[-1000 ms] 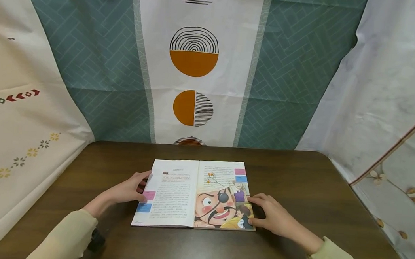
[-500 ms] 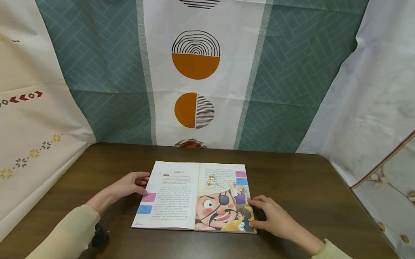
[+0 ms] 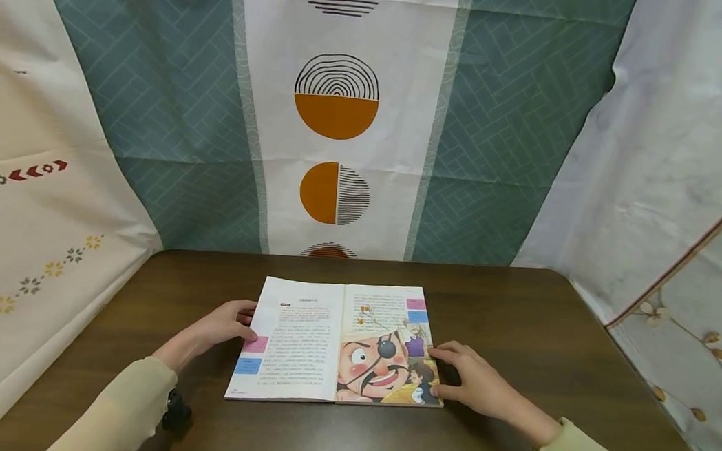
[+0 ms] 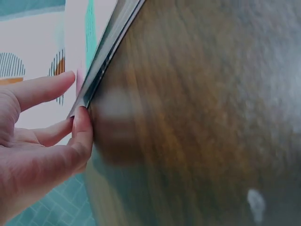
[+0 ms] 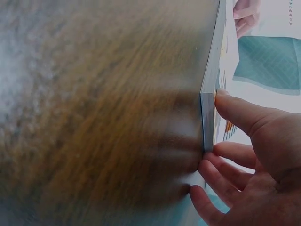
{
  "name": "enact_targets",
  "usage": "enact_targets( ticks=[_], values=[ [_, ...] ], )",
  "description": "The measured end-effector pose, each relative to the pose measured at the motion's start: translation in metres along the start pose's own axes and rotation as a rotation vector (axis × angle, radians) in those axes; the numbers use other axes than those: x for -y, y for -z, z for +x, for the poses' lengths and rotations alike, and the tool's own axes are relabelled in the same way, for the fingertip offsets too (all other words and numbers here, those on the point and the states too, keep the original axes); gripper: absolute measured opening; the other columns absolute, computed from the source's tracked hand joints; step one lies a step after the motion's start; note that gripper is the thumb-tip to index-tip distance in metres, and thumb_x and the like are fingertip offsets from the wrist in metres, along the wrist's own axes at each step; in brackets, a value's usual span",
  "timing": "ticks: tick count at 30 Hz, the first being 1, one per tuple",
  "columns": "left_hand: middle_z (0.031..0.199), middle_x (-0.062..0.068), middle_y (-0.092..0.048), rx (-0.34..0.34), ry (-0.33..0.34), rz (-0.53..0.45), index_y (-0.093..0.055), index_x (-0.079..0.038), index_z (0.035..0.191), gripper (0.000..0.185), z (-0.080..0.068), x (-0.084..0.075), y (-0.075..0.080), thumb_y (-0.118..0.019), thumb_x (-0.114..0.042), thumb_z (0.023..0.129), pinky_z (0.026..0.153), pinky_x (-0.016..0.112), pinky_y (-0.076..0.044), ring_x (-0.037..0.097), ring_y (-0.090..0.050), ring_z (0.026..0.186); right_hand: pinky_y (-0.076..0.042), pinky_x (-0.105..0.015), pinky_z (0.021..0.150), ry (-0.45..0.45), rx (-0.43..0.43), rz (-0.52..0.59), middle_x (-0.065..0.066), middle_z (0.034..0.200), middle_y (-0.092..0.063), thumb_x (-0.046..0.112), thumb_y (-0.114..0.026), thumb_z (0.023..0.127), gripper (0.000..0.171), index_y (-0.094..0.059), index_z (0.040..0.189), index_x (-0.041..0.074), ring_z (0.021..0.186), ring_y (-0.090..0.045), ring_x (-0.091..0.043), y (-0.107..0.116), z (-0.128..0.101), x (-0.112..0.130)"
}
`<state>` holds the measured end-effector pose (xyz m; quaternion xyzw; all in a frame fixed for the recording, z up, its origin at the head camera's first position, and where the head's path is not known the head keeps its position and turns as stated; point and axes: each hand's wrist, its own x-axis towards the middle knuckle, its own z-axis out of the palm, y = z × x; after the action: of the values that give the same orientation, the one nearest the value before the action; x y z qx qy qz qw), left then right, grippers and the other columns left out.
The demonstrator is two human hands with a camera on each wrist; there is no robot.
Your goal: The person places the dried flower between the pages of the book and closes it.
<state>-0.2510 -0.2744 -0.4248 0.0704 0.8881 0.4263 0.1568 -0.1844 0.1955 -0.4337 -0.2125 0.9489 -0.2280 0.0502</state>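
An open picture book (image 3: pixel 304 346) lies on the dark wooden table, text on its left page and a drawing of a face with an eyepatch on its right. My left hand (image 3: pixel 224 324) holds the left outer edge, its thumb at the pink tab (image 3: pixel 256 344). The left wrist view has the thumb on the page side and the other fingertips (image 4: pixel 81 117) at the edge and cover. At the right outer edge, my right hand (image 3: pixel 472 377) grips the book near its front corner. In the right wrist view its thumb presses the page and other fingers meet the cover edge.
The table (image 3: pixel 348 442) spreads around the book on every side. Behind it hangs a green and white patterned cloth (image 3: pixel 341 148). Light cloths flank the table at the left (image 3: pixel 36 254) and right (image 3: pixel 648 202). A dark wrist device (image 3: pixel 177 413) sits at the left sleeve.
The left thumb has slid slightly up and outward along the page edge, uncovering more of the pink tab. The left page's outer edge looks slightly raised. The right hand has stayed in place.
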Motion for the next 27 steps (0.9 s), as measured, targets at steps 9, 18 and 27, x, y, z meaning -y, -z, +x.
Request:
enact_targets(
  ticks=[9,18,27],
  values=[
    [0.134,0.03,-0.053,-0.007,0.013,-0.065,-0.038,0.014,0.142,0.069,0.002,0.007,0.003,-0.069,-0.002,0.082,0.109,0.055,-0.04,0.035,-0.053,0.115,-0.05,-0.055,0.097,0.003,-0.004,0.002,-0.012,0.132,-0.058,0.036,-0.08,0.082,0.065,-0.059,0.136,0.007,0.12,-0.056,-0.032,-0.001,0.0,0.0],
    [0.136,0.028,-0.053,-0.005,0.015,-0.111,-0.041,0.012,0.142,0.065,0.007,0.011,0.006,-0.068,-0.006,0.086,0.104,0.046,-0.045,0.029,-0.053,0.112,-0.05,-0.055,0.097,0.004,-0.009,0.009,-0.012,0.133,-0.057,0.036,-0.079,0.082,0.065,-0.058,0.137,0.007,0.121,-0.055,-0.033,-0.002,-0.002,-0.001],
    [0.141,0.028,-0.048,0.025,0.021,-0.217,-0.037,0.008,0.144,0.063,0.004,0.019,0.012,-0.066,-0.013,0.093,0.099,0.035,-0.052,0.025,-0.057,0.115,-0.05,-0.055,0.095,0.029,-0.013,0.034,-0.013,0.134,-0.056,0.035,-0.077,0.085,0.064,-0.056,0.138,0.006,0.119,-0.056,-0.033,-0.003,-0.004,-0.002]
  ],
)
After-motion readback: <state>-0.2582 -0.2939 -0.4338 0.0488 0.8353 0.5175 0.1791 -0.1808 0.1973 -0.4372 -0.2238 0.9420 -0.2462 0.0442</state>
